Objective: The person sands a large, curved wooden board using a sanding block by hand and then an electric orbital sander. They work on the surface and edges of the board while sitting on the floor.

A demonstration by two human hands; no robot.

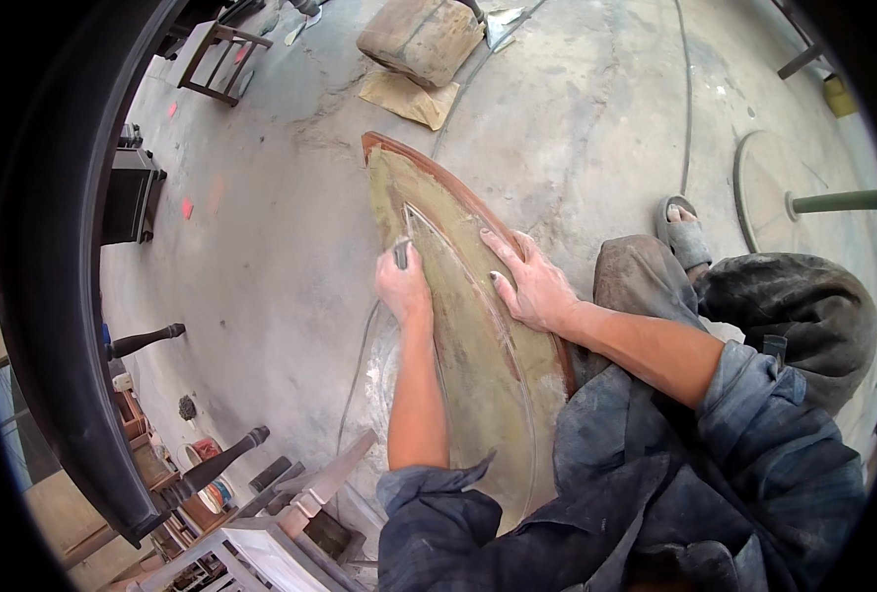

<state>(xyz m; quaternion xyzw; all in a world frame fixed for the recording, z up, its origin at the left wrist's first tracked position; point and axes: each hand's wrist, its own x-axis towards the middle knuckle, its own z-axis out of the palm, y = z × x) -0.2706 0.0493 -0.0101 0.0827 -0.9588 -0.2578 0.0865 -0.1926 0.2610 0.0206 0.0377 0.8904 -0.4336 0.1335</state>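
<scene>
A long, pointed wooden panel [458, 434] stretches away from my body. Its face is dull yellow-green, with a reddish-brown border [448, 183] along the right edge and a pale grooved line [445, 237] forming a narrow point inside. My left hand [405, 283] is closed around a small dark grey piece [401, 254], its exact kind unclear, just below the tip of that line. On the panel's right side lies my right hand [535, 286], fingers spread and holding nothing, against the face and border. The panel's near end is hidden under my dark blue clothing.
Beyond the tip are a worn brown block [424, 39] and a brown paper sheet [409, 97]. Dark furniture [59, 296] arches along the left, with turned legs [217, 464] below. Right, a round base [766, 187] carries a green post [838, 202]. A cable [686, 109] crosses the floor.
</scene>
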